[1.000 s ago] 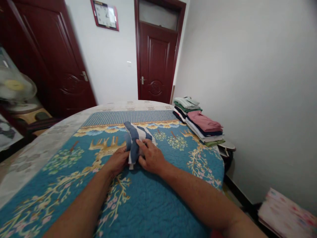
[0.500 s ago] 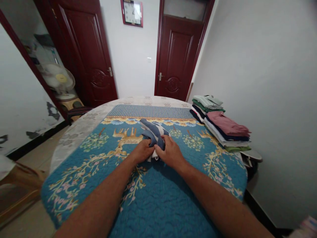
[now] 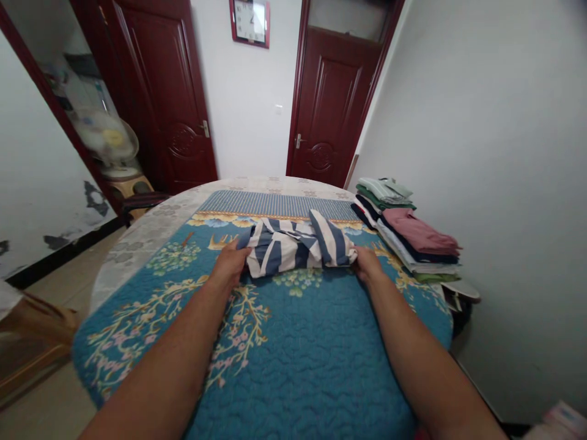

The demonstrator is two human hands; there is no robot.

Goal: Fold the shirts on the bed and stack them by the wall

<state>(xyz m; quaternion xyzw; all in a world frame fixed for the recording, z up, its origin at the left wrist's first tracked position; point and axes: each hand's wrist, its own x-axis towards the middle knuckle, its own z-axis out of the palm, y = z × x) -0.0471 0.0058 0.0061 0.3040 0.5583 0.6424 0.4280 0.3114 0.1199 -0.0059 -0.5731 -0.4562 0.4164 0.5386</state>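
Note:
A blue-and-white striped garment (image 3: 293, 247), probably a shirt, stretches sideways between my two hands above the middle of the teal quilted cover (image 3: 312, 348). Its cloth is bunched and partly folded over, with one striped flap sticking up right of centre. My left hand (image 3: 232, 260) is closed on the garment's left end. At the right end, my right hand (image 3: 367, 264) grips the cloth, its fingertips partly hidden. Whether the lower edge touches the cover I cannot tell.
Stacked folded clothes stand at the table's right edge, a pink garment (image 3: 419, 229) topping the front pile and a pale green striped one (image 3: 385, 188) the back pile. A wooden stool (image 3: 36, 330) is at the left; a fan (image 3: 110, 137) stands farther back.
My hands have moved apart, left and right. The garment, bunched up between them before, is now spread out sideways, with more of its stripes showing.

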